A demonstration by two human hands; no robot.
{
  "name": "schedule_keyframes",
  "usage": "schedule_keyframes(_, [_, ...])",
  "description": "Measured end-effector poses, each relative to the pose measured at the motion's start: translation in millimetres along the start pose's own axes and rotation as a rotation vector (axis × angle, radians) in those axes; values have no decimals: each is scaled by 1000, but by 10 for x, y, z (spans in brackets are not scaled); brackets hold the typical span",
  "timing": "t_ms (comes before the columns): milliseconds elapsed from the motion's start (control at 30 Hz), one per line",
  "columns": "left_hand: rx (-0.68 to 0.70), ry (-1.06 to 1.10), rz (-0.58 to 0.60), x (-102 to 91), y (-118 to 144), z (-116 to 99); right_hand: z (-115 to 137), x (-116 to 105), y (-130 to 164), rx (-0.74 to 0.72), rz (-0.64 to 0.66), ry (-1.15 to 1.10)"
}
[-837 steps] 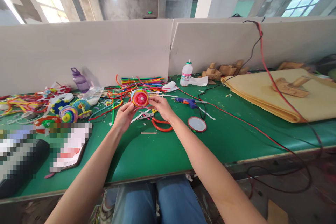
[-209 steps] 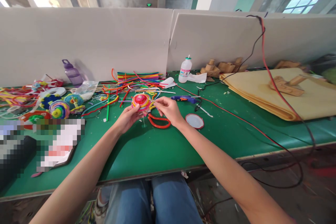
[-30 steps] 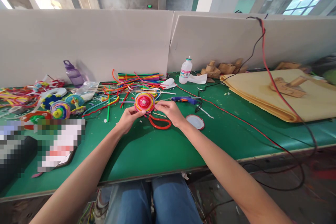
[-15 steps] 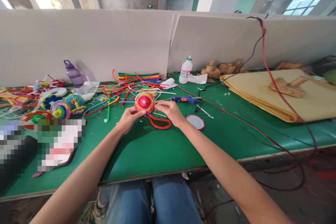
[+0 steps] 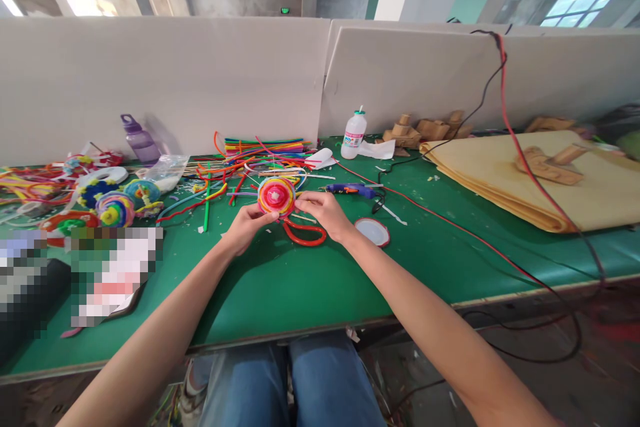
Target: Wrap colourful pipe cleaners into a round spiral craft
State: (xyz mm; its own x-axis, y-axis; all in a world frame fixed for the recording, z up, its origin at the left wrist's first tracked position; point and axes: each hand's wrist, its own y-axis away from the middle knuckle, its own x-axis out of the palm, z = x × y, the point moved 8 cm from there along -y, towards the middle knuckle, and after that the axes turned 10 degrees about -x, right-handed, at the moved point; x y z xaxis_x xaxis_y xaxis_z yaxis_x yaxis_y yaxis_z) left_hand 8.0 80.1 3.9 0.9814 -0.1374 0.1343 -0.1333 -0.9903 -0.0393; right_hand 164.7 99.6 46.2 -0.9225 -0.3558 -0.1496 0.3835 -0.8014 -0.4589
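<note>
A round coiled disc (image 5: 276, 195) of red, yellow, orange and pink pipe cleaners is held upright above the green table (image 5: 280, 287), its face turned toward me. My left hand (image 5: 247, 225) grips its lower left edge with thumb and fingers. My right hand (image 5: 323, 212) pinches its right edge. Just under the hands lie red-handled scissors (image 5: 304, 233) on the table. A heap of loose coloured pipe cleaners (image 5: 250, 160) lies right behind the disc.
A blue glue gun (image 5: 353, 191) and a round lid (image 5: 373, 231) lie right of my hands. Finished coiled discs (image 5: 116, 208) sit at left by a purple bottle (image 5: 140, 140). A white glue bottle (image 5: 353, 135), cardboard sheets (image 5: 545, 193) and red and black cables (image 5: 470, 233) fill the right side.
Almost nothing has moved in the last second; both hands keep hold of the disc. Seven seconds ago the disc was tilted flatter; it now stands facing me.
</note>
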Motion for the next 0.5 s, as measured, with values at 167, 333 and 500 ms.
schedule_keyframes(167, [4,-28,-12,2,-1,-9,-5,-13,-1,3,-6,21])
schedule_keyframes(333, [28,-21,-48,-9,7,-55,-65,0,-7,26,5,-13])
schedule_keyframes(500, [28,-35,-72,-17,15,-69,-123,9,-16,-1,-1,-48])
